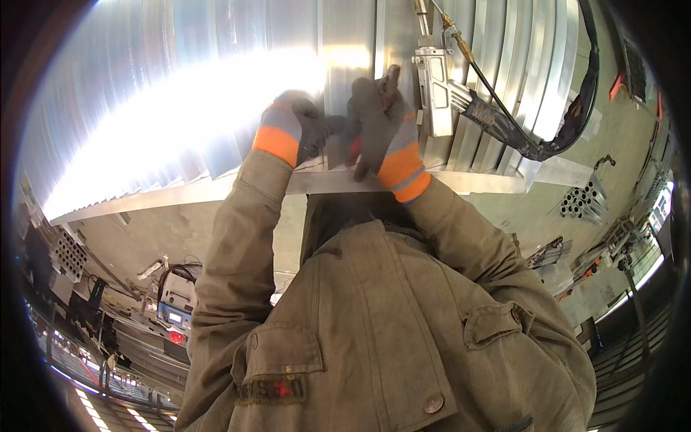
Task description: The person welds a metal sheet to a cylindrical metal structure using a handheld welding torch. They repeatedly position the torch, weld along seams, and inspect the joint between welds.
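Observation:
Both my hands wear dark-palmed gloves with orange and grey cuffs, over a panel of silvery metal slats (345, 50). My left hand (306, 129) is closed near the panel's front edge, its fingertips pointing toward my right hand; whatever they pinch is hidden. Wrapped around a dark, narrow hand tool with a bit of red (355, 150) is my right hand (378, 122). The tool's kind is unclear, as glove and blur cover most of it. Just right of that hand, a silver welding-gun-like head (435, 90) lies on the slats, joined to a black-wrapped cable (497, 122).
A pale metal rail (475, 183) runs along the panel's near edge. The cable loops up at right. On the floor stand bundled metal tubes (581, 201) at right, more tubes (68, 255) at far left, and a white and blue machine (176, 302) at lower left.

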Tool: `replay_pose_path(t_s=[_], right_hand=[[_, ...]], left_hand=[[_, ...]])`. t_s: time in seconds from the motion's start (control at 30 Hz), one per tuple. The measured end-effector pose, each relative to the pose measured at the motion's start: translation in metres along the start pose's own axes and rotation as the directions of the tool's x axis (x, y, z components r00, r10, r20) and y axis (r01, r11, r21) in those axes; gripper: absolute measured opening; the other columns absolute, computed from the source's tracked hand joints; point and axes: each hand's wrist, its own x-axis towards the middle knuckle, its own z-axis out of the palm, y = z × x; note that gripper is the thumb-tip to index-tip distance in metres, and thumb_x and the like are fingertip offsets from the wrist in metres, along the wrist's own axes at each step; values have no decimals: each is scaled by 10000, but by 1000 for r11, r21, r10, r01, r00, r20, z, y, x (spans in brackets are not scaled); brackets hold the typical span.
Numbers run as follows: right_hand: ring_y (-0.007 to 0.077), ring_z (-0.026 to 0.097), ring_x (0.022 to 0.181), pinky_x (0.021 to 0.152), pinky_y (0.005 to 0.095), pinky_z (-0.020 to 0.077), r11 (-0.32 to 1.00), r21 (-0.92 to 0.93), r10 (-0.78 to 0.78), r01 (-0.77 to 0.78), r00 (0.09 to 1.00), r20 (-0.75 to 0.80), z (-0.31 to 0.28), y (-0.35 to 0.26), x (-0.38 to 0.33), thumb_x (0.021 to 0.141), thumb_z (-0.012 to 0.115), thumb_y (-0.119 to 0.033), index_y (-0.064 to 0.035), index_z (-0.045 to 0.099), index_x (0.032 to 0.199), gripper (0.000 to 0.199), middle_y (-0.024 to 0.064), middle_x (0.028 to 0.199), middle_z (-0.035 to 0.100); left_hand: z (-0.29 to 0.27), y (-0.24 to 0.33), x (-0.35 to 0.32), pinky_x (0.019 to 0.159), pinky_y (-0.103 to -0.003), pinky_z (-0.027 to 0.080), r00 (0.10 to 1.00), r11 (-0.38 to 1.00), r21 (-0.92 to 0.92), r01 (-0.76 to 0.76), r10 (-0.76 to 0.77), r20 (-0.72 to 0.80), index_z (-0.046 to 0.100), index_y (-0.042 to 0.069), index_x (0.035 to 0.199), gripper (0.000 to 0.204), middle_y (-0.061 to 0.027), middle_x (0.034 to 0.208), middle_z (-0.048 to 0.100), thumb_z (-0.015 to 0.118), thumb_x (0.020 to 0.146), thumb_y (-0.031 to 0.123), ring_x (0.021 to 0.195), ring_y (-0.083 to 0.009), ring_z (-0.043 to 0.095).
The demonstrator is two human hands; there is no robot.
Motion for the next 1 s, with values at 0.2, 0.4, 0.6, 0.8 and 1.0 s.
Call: replay_pose_path(t_s=[0.2, 0.4, 0.6, 0.8, 1.0], right_hand=[[219, 574, 415, 350, 338, 427, 978, -124, -174, 165, 982, -70, 6, -1, -4, 1054, 619, -395, -41, 565, 774, 455, 94, 620, 607], [211, 571, 442, 382, 363, 459, 987, -85, -127, 137, 985, 113, -5, 11, 9, 1047, 648, -412, -27, 594, 806, 457, 87, 678, 640], [188, 576, 458, 388, 364, 455, 989, -40, -141, 139, 989, -46, 3, 17, -7, 1052, 639, -416, -25, 597, 850, 442, 45, 656, 603], [170, 583, 512, 443, 331, 448, 998, 28, 48, -51, 995, 90, 3, 2, -13, 1046, 645, -417, -18, 604, 939, 415, 42, 686, 606], [185, 597, 487, 380, 336, 463, 939, -163, -280, 303, 948, 152, 4, 2, -9, 1064, 633, -409, -59, 606, 976, 363, 66, 738, 618]], left_hand=[[1, 0, 0, 488, -368, 440, 1000, 995, -98, -8, 7, -3, 719, 20, 685, 443, -58, 586, 616, 868, 889, 384, 494, -165, 529], [-4, 3, 1, 531, -359, 502, 997, 997, -47, 56, -53, 56, 739, 18, 768, 306, -80, 696, 673, 839, 893, 278, 600, -158, 620], [2, -6, 1, 523, -381, 484, 970, 947, 228, -225, 240, -42, 734, -12, 741, 390, -90, 615, 626, 851, 893, 327, 494, -193, 547], [3, -21, 18, 635, -370, 548, 995, 991, 113, -70, 78, -65, 767, 6, 831, 316, -86, 702, 703, 815, 880, 314, 622, -224, 656], [2, -19, 12, 537, -368, 510, 967, 958, 174, -227, 243, -78, 735, -26, 786, 316, -76, 662, 655, 841, 877, 258, 549, -188, 608]])
